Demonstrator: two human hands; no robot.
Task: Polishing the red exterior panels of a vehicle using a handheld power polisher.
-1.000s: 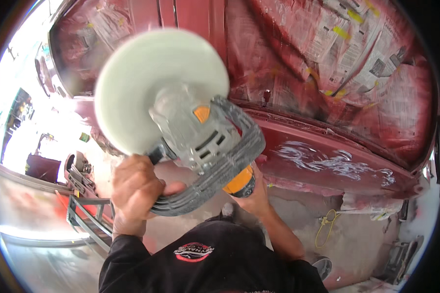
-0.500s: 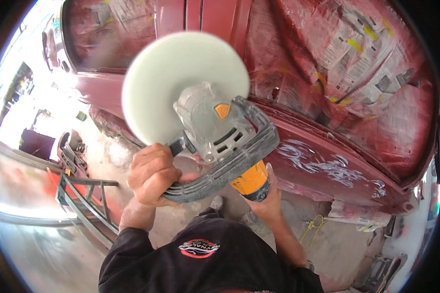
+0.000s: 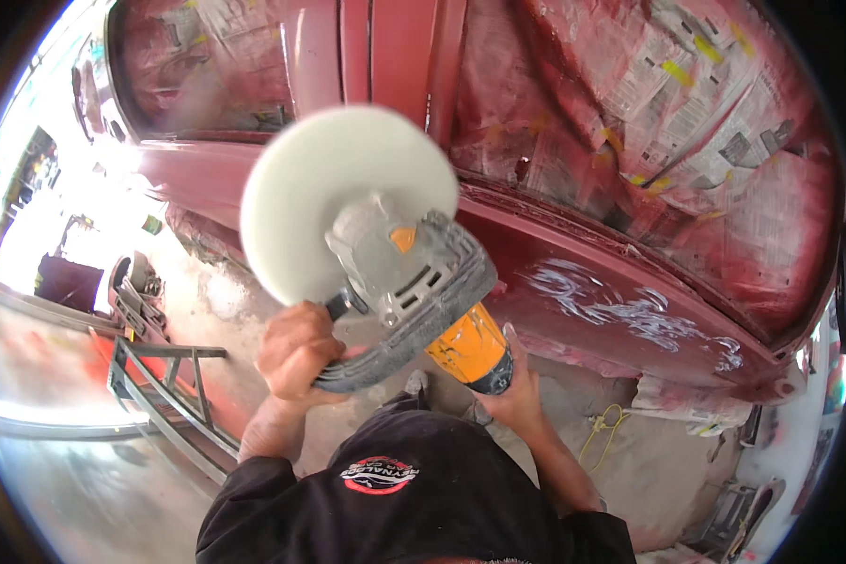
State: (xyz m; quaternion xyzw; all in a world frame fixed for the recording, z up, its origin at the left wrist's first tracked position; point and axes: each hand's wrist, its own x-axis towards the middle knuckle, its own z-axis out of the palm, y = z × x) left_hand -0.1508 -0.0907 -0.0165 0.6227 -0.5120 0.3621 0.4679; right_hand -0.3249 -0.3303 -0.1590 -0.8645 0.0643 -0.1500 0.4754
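Note:
Both my hands hold an electric polisher in front of my torso. Its big round white pad points away from me and looks blurred at the edge. My left hand is wrapped around the left end of the dark loop handle. The orange-and-black motor body is gripped by my right hand, whose fingers are partly hidden behind it. Beyond the tool stands a dark red car. White streaks of what looks like compound lie on its panel to the right of the polisher.
Paint-stained masking paper covers the car's openings. A metal stand is on the left. At right, a yellow cord lies on the concrete floor, with paper sheeting along the car's lower edge.
The polisher has come down and slightly left, closer to my body. Both hands have moved with it and keep their grip. The white streaks look the same.

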